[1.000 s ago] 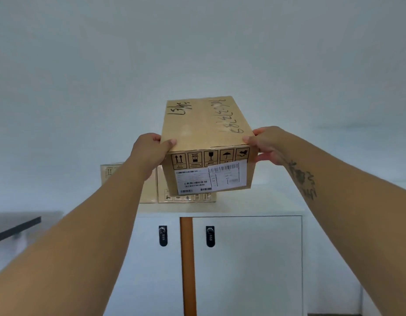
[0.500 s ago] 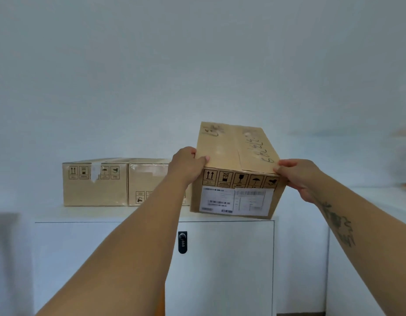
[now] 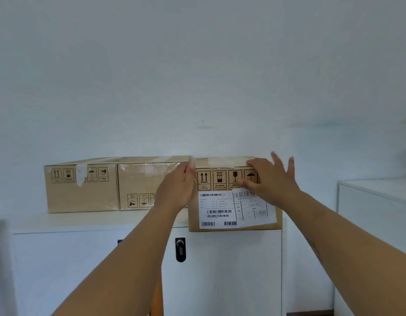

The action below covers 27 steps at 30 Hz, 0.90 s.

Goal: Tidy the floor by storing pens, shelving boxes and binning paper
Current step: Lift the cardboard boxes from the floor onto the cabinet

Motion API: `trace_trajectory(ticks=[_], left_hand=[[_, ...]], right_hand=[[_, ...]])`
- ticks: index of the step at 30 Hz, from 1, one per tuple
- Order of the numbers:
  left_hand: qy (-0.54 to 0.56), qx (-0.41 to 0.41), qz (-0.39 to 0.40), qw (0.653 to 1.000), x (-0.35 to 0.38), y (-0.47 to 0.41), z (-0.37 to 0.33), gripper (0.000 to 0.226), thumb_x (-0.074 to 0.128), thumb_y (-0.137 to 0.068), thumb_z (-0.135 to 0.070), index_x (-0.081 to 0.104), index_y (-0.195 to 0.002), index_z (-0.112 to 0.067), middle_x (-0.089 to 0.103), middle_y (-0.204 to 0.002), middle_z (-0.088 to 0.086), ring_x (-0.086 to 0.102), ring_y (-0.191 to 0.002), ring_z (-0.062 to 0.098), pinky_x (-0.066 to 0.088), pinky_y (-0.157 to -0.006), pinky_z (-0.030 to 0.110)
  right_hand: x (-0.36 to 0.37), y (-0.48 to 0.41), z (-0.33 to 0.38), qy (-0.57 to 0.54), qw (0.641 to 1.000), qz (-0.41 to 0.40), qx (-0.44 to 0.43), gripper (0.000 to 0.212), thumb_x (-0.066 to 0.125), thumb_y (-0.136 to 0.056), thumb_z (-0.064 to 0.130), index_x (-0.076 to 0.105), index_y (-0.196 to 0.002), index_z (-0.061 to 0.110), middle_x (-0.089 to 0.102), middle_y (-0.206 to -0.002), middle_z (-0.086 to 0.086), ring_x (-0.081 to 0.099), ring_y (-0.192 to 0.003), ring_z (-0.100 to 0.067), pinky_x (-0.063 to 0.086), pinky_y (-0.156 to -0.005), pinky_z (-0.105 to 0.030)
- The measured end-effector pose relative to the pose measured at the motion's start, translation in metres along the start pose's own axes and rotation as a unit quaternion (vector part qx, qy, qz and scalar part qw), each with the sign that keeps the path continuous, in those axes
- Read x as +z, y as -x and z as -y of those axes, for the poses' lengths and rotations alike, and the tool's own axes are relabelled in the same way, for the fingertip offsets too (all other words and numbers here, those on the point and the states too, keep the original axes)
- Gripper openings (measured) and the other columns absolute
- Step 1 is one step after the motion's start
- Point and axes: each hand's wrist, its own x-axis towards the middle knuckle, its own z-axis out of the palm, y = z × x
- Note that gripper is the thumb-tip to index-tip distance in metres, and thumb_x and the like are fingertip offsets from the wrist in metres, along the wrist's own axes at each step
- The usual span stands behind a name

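A brown cardboard box with white shipping labels rests on top of the white cabinet, at its right end, slightly overhanging the front edge. Two more cardboard boxes stand to its left: one in the middle and one at the far left. My left hand lies flat against the labelled box's left front corner, fingers together. My right hand presses on the box's upper right front with fingers spread. Neither hand grips it.
The cabinet has white doors with a black combination lock and an orange strip between doors. Another white cabinet stands lower at the right. A plain white wall is behind.
The labelled box went from held in the air to resting on the cabinet beside the other two boxes. Both hands let go of its sides and now lie against its front.
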Motion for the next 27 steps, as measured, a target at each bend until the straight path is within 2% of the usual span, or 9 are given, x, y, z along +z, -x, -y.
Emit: trace_trajectory(ticks=[2, 5, 7, 9, 12, 16, 20, 27], left_hand=[[-0.052, -0.001, -0.054, 0.997, 0.002, -0.004, 0.019, 0.048, 0.021, -0.101, -0.054, 0.058, -0.097, -0.025, 0.064, -0.087, -0.008, 0.062, -0.084, 0.018, 0.051, -0.076, 0.042], [-0.14, 0.018, -0.104, 0.985, 0.008, -0.022, 0.044, 0.055, 0.015, -0.1, -0.053, 0.059, -0.091, -0.021, 0.063, -0.089, -0.001, 0.06, -0.087, 0.027, 0.05, -0.076, 0.046], [-0.191, 0.023, -0.103, 0.976, 0.012, -0.042, 0.061, 0.054, 0.018, -0.1, -0.05, 0.062, -0.101, -0.019, 0.064, -0.101, 0.003, 0.058, -0.097, 0.03, 0.049, -0.08, 0.045], [-0.26, 0.02, -0.1, 0.96, 0.019, -0.066, 0.08, 0.044, 0.029, -0.1, -0.043, 0.059, -0.12, -0.017, 0.062, -0.121, 0.006, 0.052, -0.114, 0.032, 0.045, -0.089, 0.046], [-0.283, 0.008, -0.081, 0.956, 0.029, -0.096, 0.097, 0.045, 0.032, -0.099, -0.043, 0.054, -0.132, -0.02, 0.055, -0.138, 0.002, 0.044, -0.13, 0.031, 0.035, -0.106, 0.048], [-0.303, 0.045, -0.08, 0.949, 0.047, -0.12, 0.115, 0.045, 0.024, -0.101, -0.043, 0.062, -0.118, -0.026, 0.065, -0.124, -0.004, 0.051, -0.123, 0.028, 0.023, -0.113, 0.051], [-0.323, 0.067, -0.17, 0.929, 0.062, -0.117, 0.124, 0.037, 0.031, -0.098, -0.039, 0.065, -0.101, -0.025, 0.068, -0.1, -0.006, 0.056, -0.102, 0.026, 0.031, -0.107, 0.048], [-0.331, 0.096, -0.23, 0.91, 0.073, -0.124, 0.136, 0.032, 0.036, -0.099, -0.036, 0.065, -0.098, -0.023, 0.065, -0.094, -0.004, 0.054, -0.096, 0.026, 0.033, -0.105, 0.046]], right_hand=[[0.013, -0.005, 0.004, -0.016, 0.999, -0.019, -0.023, 0.078, 0.042, -0.077, 0.08, 0.034, -0.142, 0.038, 0.033, -0.151, 0.008, 0.011, -0.148, -0.026, -0.006, -0.115, -0.06], [0.032, -0.028, 0.002, 0.002, 0.999, -0.03, -0.026, 0.083, 0.039, -0.073, 0.084, 0.033, -0.142, 0.038, 0.034, -0.15, 0.003, 0.012, -0.147, -0.029, -0.006, -0.117, -0.059], [0.045, -0.045, -0.002, 0.024, 0.999, -0.021, -0.039, 0.093, 0.034, -0.067, 0.088, 0.03, -0.144, 0.035, 0.032, -0.152, -0.001, 0.004, -0.149, -0.032, -0.008, -0.117, -0.058], [0.06, -0.062, -0.006, 0.039, 0.998, -0.027, -0.05, 0.105, 0.028, -0.059, 0.092, 0.028, -0.145, 0.031, 0.03, -0.153, -0.003, -0.006, -0.15, -0.031, -0.009, -0.117, -0.058], [0.081, -0.082, -0.009, 0.047, 0.997, -0.034, -0.055, 0.113, 0.023, -0.053, 0.094, 0.027, -0.145, 0.029, 0.029, -0.153, -0.006, -0.011, -0.149, -0.03, -0.009, -0.117, -0.058], [0.104, -0.109, -0.012, 0.033, 0.998, -0.027, -0.041, 0.111, 0.028, -0.054, 0.093, 0.025, -0.146, 0.03, 0.028, -0.153, -0.006, -0.009, -0.15, -0.028, -0.008, -0.117, -0.058], [0.12, -0.126, -0.014, 0.029, 0.998, -0.032, -0.038, 0.11, 0.029, -0.055, 0.093, 0.026, -0.145, 0.03, 0.03, -0.151, -0.006, -0.006, -0.15, -0.027, -0.008, -0.117, -0.058], [0.132, -0.133, -0.014, 0.049, 0.996, -0.058, -0.046, 0.108, 0.024, -0.06, 0.091, 0.027, -0.147, 0.026, 0.029, -0.151, -0.008, -0.011, -0.15, -0.031, -0.01, -0.115, -0.057]])
